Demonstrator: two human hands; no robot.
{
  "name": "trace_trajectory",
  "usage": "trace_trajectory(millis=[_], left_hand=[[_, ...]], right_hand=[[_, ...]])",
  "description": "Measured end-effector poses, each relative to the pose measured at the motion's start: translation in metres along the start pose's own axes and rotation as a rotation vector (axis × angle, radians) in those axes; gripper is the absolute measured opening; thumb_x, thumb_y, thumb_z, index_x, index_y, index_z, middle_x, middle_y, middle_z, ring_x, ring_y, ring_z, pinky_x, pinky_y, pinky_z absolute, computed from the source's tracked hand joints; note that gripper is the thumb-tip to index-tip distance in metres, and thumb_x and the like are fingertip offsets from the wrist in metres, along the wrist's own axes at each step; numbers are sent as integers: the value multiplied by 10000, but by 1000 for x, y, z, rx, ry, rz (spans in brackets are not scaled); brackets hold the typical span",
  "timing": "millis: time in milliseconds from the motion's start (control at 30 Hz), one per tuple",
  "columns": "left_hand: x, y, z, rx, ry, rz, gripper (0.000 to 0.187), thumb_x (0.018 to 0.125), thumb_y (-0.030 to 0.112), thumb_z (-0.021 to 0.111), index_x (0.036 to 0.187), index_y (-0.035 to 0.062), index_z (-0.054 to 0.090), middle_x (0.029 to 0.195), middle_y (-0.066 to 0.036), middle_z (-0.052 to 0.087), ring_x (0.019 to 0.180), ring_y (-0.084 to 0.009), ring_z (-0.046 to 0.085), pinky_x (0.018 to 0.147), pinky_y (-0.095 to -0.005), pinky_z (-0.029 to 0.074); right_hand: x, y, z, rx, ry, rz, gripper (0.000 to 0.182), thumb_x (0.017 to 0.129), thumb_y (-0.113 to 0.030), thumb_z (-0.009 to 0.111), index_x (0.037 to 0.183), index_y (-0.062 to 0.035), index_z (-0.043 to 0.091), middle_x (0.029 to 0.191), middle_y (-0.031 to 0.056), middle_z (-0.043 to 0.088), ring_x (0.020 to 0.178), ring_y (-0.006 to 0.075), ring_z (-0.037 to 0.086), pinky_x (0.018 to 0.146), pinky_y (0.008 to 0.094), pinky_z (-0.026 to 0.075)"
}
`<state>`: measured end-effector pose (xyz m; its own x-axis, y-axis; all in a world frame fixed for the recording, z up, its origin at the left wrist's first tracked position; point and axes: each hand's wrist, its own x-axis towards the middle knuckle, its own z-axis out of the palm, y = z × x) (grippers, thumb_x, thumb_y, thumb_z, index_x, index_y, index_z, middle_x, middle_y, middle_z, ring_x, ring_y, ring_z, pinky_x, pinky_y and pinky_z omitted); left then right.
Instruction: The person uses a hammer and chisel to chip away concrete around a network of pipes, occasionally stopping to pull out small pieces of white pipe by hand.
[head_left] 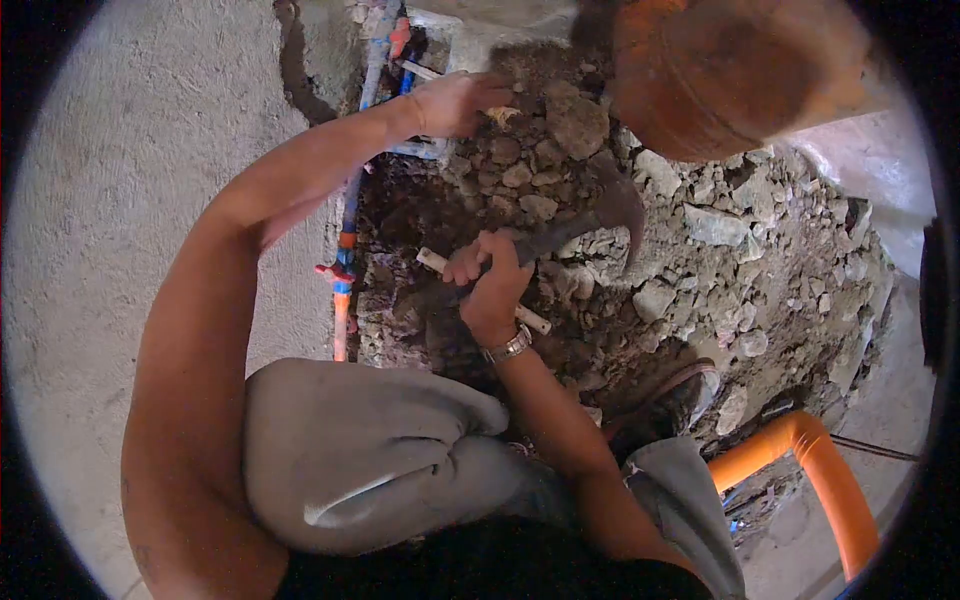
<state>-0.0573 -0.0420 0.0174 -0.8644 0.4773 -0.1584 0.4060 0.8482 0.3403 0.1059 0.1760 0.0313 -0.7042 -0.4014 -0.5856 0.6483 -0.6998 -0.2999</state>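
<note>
My right hand (495, 280) is closed around the handle of a hammer (570, 228). The hammer's dark, curved head points away to the right, over loose rubble. A thin white pipe (537, 318) runs slantwise beneath that hand; whether the fingers touch it is hidden. My left hand (458, 103) reaches forward to the rubble's upper edge, fingers stretched out and partly in shadow. Close by its fingertips lie a small pale chunk (502, 117) and a large stone (577, 122).
Blue and orange piping with a red valve (335, 273) runs along the concrete floor (150, 200) on the left. A big orange cylinder (700, 85) stands top right. An orange elbow pipe (800, 440) is at lower right. My shoe (675, 395) rests on broken stones.
</note>
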Motion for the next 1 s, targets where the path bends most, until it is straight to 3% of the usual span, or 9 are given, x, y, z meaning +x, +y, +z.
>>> trace_trajectory(millis=[100, 167, 300, 367, 567, 633, 667, 833, 1000], left_hand=[[-3, -6, 4, -23, -17, 21, 606, 721, 110, 710, 1310, 93, 573, 1316, -265, 538, 1191, -434, 537, 1003, -464, 470], [-4, -26, 30, -9, 265, 255, 642, 675, 46, 659, 1306, 103, 558, 1242, -200, 584, 1027, -413, 610, 868, -461, 530], [1, -29, 35, 28, 226, 263, 672, 669, 59, 674, 1326, 120, 547, 1279, -207, 569, 1032, -414, 612, 869, -460, 531], [0, -14, 17, -15, -8, 47, 639, 714, 51, 683, 1334, 106, 543, 1228, -220, 596, 1119, -423, 571, 957, -470, 492], [1, -31, 33, 52, 122, 182, 671, 705, 57, 676, 1357, 104, 525, 1267, -206, 580, 1121, -413, 563, 968, -470, 482], [2, -28, 32, 40, 102, 117, 679, 697, 53, 676, 1358, 108, 529, 1272, -202, 579, 1137, -413, 556, 976, -471, 478], [0, -27, 33, 21, 73, 46, 688, 689, 49, 676, 1358, 112, 533, 1276, -199, 578, 1152, -414, 548, 984, -472, 473], [2, -14, 12, -67, -1, 56, 679, 689, 62, 684, 1351, 129, 553, 1278, -197, 579, 1166, -410, 542, 983, -464, 475], [0, -7, 13, -50, -25, -34, 693, 681, 82, 692, 1358, 124, 549, 1219, -189, 612, 1128, -394, 561, 978, -459, 479]], right_hand=[[6, 5, -3, 33, -32, 11, 274, 860, -190, 599, 662, -100, 432, 534, 41, 424, 423, 212, 434, 485, 402, 437], [5, 3, -3, 41, -46, 17, 272, 863, -205, 594, 671, -98, 434, 539, 41, 423, 429, 215, 435, 487, 402, 434], [5, 0, -4, -8, -30, 69, 259, 870, -224, 566, 695, -97, 422, 555, 35, 400, 473, 204, 430, 512, 397, 434], [5, 0, -3, -46, -49, 52, 243, 868, -219, 551, 706, -102, 414, 574, 26, 384, 500, 192, 423, 526, 387, 437], [7, 4, 7, -101, -55, -20, 261, 850, -208, 567, 671, -102, 411, 546, 26, 370, 461, 189, 406, 494, 384, 420], [15, -10, 0, -274, -14, 304, 261, 854, -196, 563, 663, -103, 411, 535, 26, 367, 453, 191, 398, 475, 379, 407], [14, -10, -1, -273, -14, 305, 261, 854, -196, 563, 663, -103, 411, 535, 26, 367, 453, 191, 398, 475, 379, 407], [2, -3, 0, -32, -82, -15, 274, 892, -195, 554, 672, -90, 428, 533, 46, 421, 437, 216, 438, 488, 406, 447], [5, -8, 0, 14, -59, -9, 267, 897, -186, 545, 684, -91, 415, 538, 54, 416, 451, 211, 442, 491, 400, 441]])
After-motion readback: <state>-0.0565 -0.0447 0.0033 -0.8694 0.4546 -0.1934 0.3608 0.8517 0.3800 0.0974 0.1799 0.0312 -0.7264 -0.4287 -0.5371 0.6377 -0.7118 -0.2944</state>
